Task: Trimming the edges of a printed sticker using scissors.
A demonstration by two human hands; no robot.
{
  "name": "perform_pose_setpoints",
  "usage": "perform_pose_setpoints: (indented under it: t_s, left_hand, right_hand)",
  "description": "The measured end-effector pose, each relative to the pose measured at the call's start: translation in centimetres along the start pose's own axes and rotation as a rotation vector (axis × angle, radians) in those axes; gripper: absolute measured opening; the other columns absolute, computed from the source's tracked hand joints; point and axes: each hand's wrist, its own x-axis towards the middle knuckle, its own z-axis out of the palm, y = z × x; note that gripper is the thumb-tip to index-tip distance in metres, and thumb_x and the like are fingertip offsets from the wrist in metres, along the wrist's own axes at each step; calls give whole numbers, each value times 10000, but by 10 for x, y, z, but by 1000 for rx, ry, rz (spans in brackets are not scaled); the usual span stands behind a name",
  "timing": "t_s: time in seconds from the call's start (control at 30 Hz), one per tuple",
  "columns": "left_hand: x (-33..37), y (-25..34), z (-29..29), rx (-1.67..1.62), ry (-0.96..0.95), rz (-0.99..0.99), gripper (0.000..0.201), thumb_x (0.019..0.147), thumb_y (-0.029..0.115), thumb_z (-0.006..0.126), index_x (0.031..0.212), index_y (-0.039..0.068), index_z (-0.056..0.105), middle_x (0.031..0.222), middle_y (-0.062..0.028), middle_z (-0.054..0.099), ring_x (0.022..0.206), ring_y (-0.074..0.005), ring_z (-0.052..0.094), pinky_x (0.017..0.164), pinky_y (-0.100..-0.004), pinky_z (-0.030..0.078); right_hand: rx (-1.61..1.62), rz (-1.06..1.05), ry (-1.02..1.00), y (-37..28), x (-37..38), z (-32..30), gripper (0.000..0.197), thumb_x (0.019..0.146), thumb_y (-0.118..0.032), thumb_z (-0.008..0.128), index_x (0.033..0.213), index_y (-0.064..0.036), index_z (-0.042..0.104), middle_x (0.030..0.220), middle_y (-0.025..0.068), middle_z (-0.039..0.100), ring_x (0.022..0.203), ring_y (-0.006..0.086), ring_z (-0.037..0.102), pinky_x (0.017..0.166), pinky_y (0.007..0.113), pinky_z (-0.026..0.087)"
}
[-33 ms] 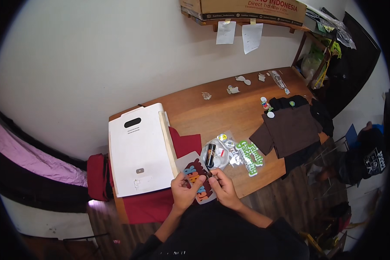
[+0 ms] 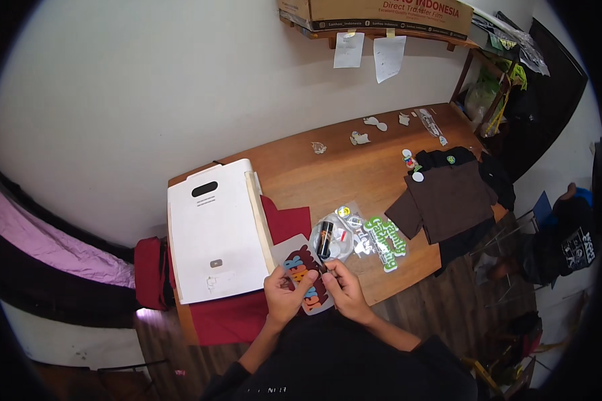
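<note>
Both of my hands hold a printed sheet (image 2: 306, 267) with a colourful design in dark red, blue and orange, at the near edge of the wooden table (image 2: 328, 174). My left hand (image 2: 284, 295) grips its left side. My right hand (image 2: 344, 291) pinches its upper right edge, where something small and dark shows at the fingertips. Just beyond the sheet, a black cylinder (image 2: 324, 238) lies on clear film pieces (image 2: 344, 234). A green lettering cut-out (image 2: 385, 243) lies to their right.
A white flat machine (image 2: 214, 234) sits on a red cloth (image 2: 286, 224) at the left. Brown (image 2: 448, 200) and black (image 2: 448, 159) shirts lie on the table's right end. Small cut-outs (image 2: 374, 123) lie along the far edge. A cardboard box (image 2: 381, 13) rests on a wall shelf.
</note>
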Motion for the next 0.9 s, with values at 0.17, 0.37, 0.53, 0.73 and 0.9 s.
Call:
perform_pose_setpoints:
  t_s: [0.17,0.37,0.53,0.73,0.9]
  left_hand:
    - [1,5,3,-49,-28,23,171,776,56,685,887,-32,591,795,-41,638,685,-52,560,600,-187,454]
    - [-1,7,1,-46,-61,11,146,795,24,650,901,-25,564,817,-51,617,688,-67,561,611,-197,451]
    - [0,7,1,-45,-62,14,142,794,21,649,899,-25,566,809,-46,617,682,-62,558,606,-197,449]
    - [0,7,2,-46,-63,12,148,783,30,667,888,-30,582,800,-44,629,681,-57,562,600,-192,453]
    - [-1,3,0,-29,-63,-5,161,775,43,683,882,-35,593,794,-41,639,681,-50,563,597,-186,456]
  right_hand:
    - [-78,-39,9,8,2,-3,147,921,-136,470,970,-1,497,731,-3,525,686,20,446,588,189,386]
    - [-55,-25,32,0,3,2,146,922,-136,464,963,0,498,704,-17,504,651,17,414,562,189,363]
    - [-63,-17,36,1,2,1,141,921,-135,465,960,-4,501,693,-23,490,648,17,403,556,189,356]
    - [-67,-25,43,0,3,1,143,923,-137,463,960,-5,502,695,-24,481,655,17,401,562,188,354]
    - [-21,-14,47,-2,3,2,145,925,-141,461,963,-7,502,701,-26,481,658,15,402,569,183,356]
